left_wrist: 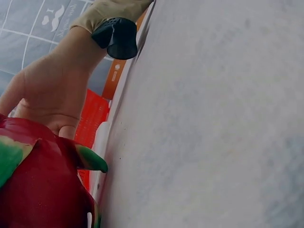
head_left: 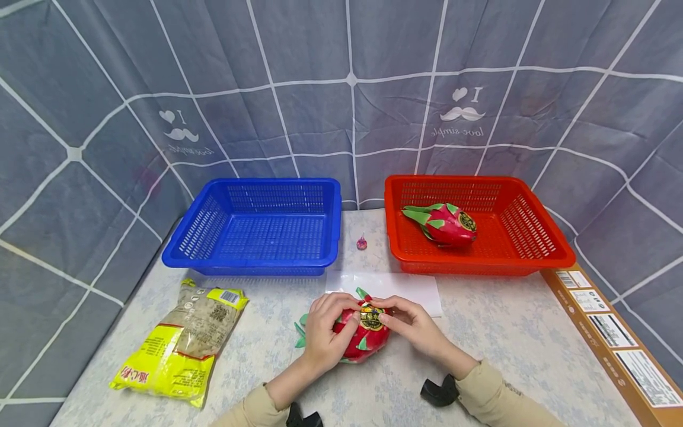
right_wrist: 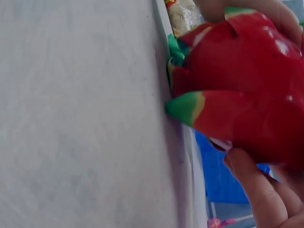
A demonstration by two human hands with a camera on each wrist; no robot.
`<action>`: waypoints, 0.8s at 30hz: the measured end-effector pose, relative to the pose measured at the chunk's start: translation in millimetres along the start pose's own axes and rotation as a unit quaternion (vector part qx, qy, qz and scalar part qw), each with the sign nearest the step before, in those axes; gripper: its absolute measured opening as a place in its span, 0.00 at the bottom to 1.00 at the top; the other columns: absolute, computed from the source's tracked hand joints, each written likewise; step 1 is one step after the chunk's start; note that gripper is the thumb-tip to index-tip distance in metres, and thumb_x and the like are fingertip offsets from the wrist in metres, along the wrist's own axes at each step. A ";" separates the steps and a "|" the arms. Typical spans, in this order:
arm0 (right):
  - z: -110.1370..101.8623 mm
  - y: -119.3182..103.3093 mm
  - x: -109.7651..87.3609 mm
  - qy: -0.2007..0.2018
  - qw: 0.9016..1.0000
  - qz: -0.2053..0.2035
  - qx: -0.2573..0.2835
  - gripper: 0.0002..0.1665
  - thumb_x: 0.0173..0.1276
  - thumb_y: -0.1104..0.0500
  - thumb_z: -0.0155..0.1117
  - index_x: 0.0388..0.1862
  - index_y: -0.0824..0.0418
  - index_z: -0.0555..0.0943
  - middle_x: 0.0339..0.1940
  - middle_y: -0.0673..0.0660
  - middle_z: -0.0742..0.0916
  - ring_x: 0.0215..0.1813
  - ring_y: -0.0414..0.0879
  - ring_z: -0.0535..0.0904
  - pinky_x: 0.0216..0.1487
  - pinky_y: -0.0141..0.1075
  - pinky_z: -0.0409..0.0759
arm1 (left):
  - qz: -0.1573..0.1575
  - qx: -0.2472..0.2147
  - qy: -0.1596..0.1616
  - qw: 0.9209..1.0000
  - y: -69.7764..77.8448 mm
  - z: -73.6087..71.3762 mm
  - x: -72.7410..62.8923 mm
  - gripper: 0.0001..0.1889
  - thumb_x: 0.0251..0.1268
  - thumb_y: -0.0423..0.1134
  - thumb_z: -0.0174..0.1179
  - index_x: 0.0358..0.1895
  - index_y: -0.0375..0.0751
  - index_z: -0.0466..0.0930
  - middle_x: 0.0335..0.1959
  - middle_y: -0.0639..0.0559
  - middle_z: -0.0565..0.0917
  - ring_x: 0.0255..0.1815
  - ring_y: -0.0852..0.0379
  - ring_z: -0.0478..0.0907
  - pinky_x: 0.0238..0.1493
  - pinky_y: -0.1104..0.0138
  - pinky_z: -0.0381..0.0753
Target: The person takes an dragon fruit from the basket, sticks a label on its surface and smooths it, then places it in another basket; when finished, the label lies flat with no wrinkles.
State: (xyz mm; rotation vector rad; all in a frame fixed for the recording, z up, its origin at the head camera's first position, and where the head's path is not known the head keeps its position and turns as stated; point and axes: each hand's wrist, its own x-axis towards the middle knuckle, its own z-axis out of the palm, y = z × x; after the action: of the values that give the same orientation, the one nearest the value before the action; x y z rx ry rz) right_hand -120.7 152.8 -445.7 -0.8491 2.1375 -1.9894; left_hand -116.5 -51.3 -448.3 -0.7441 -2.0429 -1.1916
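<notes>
A red dragon fruit (head_left: 363, 347) with green-tipped scales sits low over the table in front of the person, between both hands. A round black-and-gold label (head_left: 371, 320) shows on its upper side. The left hand (head_left: 328, 326) grips the fruit from the left, its thumb beside the label. From the right, the right hand (head_left: 418, 332) holds it, thumb and forefinger at the label's edge. In the left wrist view the right hand (left_wrist: 54, 90) appears behind the fruit (left_wrist: 40, 185). Close up in the right wrist view, the fruit (right_wrist: 247, 71) shows its glossy skin, with fingers against it.
A blue basket (head_left: 245, 263) stands back left; a red basket (head_left: 480, 265) back right holds another dragon fruit (head_left: 450, 225). Between them lies a small pink item (head_left: 361, 242). A white sheet (head_left: 416, 290) lies behind the hands, a yellow bag (head_left: 181, 350) left, a brown box (head_left: 613, 338) right.
</notes>
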 end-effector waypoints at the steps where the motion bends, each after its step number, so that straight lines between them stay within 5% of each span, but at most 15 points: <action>1: 1.2 0.2 -0.2 0.003 1.000 -0.003 -0.004 0.15 0.66 0.69 0.58 0.51 0.73 0.76 0.54 0.66 0.80 0.54 0.38 0.77 0.48 0.33 0.78 | -0.002 -0.004 0.002 1.000 0.0 0.2 -0.6 0.02 0.55 0.36 0.61 0.32 0.47 0.81 0.37 0.56 0.82 0.41 0.57 0.77 0.46 0.59 0.70; 6: 3.5 -1.3 0.0 -0.001 1.000 -0.010 -0.006 0.17 0.61 0.70 0.64 0.50 0.72 0.76 0.53 0.69 0.80 0.50 0.41 0.80 0.46 0.35 0.80 | -0.010 -0.015 0.008 1.000 2.0 0.9 -2.3 0.05 0.53 0.41 0.66 0.29 0.47 0.80 0.36 0.57 0.82 0.40 0.57 0.77 0.45 0.58 0.70; 12: -4.5 -4.1 0.8 -0.048 0.999 -0.011 -0.008 0.20 0.62 0.69 0.63 0.54 0.72 0.75 0.56 0.70 0.78 0.54 0.41 0.78 0.48 0.38 0.79 | -0.011 0.004 0.010 1.000 3.9 1.2 -1.0 0.03 0.55 0.37 0.62 0.30 0.46 0.77 0.35 0.57 0.81 0.40 0.58 0.76 0.45 0.59 0.69; 24: -15.2 -5.2 1.4 -0.091 0.995 0.028 0.028 0.20 0.70 0.67 0.52 0.60 0.71 0.73 0.62 0.56 0.78 0.64 0.38 0.69 0.59 0.31 0.69 | -0.009 0.033 -0.019 0.999 5.1 -1.8 -2.2 0.04 0.58 0.36 0.57 0.34 0.48 0.80 0.40 0.56 0.81 0.45 0.57 0.75 0.49 0.57 0.68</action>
State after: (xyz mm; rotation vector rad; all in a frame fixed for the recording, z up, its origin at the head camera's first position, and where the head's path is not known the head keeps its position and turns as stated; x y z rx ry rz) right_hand -126.8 165.7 -438.3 -0.9143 1.9745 -1.8570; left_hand -110.9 -51.0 -446.6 -0.7226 -2.1153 -1.1218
